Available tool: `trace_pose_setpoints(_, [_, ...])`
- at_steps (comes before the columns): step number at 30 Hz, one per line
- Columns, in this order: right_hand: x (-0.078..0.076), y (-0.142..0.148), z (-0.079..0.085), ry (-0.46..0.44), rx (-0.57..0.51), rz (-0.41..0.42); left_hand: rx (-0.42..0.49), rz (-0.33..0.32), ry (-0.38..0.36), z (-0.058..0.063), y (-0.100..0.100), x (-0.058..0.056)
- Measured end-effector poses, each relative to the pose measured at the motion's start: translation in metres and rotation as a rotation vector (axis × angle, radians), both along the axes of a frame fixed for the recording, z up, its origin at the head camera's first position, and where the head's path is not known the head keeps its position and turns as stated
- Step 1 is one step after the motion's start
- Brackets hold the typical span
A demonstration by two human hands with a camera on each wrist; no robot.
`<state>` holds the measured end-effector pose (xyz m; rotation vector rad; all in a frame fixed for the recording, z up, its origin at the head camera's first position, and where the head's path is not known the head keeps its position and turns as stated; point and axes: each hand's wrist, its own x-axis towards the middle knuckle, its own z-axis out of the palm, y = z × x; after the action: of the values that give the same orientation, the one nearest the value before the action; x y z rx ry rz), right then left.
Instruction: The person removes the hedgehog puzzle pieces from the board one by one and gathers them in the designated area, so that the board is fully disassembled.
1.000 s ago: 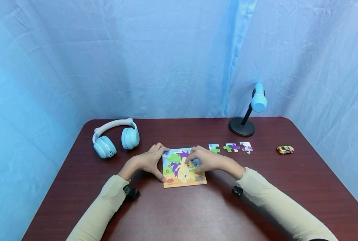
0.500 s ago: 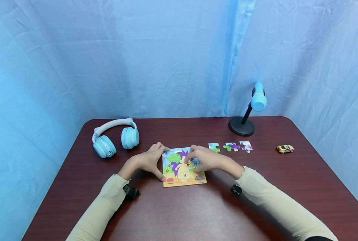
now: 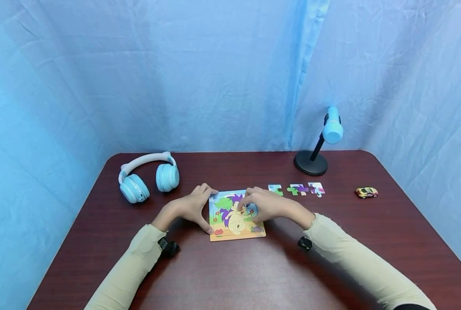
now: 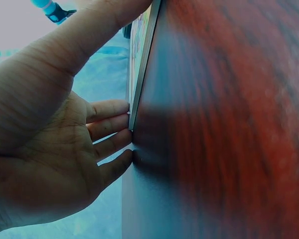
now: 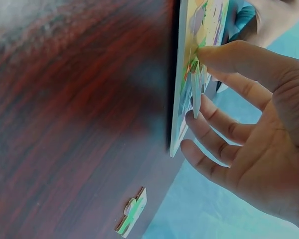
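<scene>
A picture puzzle board with a cartoon hedgehog lies on the table in the head view. My left hand spans its left side, thumb at the near corner and fingers at the far one. In the left wrist view those fingers are nearly straight, tips right at the board's edge. Over the board's right part, my right hand pinches a thin puzzle piece, seen tilted against the board in the right wrist view. From above, the hand mostly hides this piece.
Three loose puzzle pieces lie in a row right of the board. Pale blue headphones sit at the back left. A blue microphone on a black stand is at the back right, with a toy car farther right.
</scene>
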<state>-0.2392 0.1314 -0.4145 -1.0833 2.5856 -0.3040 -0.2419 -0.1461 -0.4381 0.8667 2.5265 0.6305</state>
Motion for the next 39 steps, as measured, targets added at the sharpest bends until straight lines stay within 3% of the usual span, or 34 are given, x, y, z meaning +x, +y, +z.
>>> trace_pose_setpoints(17, [0.003, 0.007, -0.002, -0.086, -0.022, -0.037, -0.001, -0.002, -0.003, 0.0, 0.0, -0.001])
trace_pose_setpoints(22, [0.003, 0.015, -0.001, -0.075, -0.057, -0.04, 0.002, -0.002, 0.0, -0.001, 0.0, -0.001])
trace_pose_setpoints(39, [-0.004, 0.087, -0.005, 0.03, -0.132, -0.082, 0.001, -0.001, 0.009, 0.0, -0.001, 0.001])
